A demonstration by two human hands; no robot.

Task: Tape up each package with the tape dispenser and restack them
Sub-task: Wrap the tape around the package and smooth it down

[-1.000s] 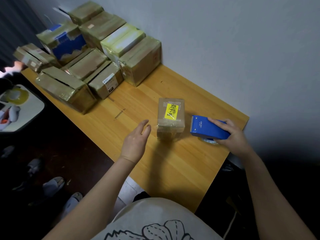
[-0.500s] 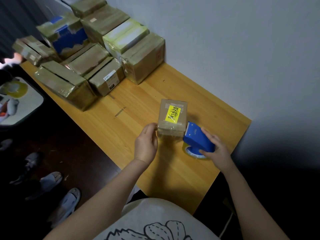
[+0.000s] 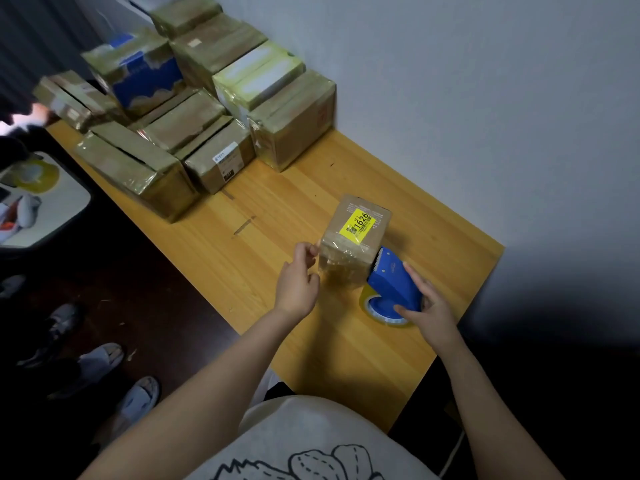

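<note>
A small brown package [image 3: 349,244] with a yellow "1626" label stands on the wooden table [image 3: 311,341]. My left hand [image 3: 298,278] is at its left side, fingers pinching the end of a clear tape strip that runs across the near face of the box. My right hand [image 3: 427,306] holds the blue tape dispenser [image 3: 393,282] against the box's right side, its toothed blade touching the box edge. The tape roll shows under the dispenser.
A pile of several taped cardboard packages [image 3: 194,109] fills the far left of the table against the grey wall. Left of the table is dark floor with shoes [image 3: 100,362] and a white tray-like surface [image 3: 31,199]. The table's right end lies just past the dispenser.
My right hand brought the dispenser from the table beside the box up against its right side. My left hand moved in from open air and took hold at the box's left edge.
</note>
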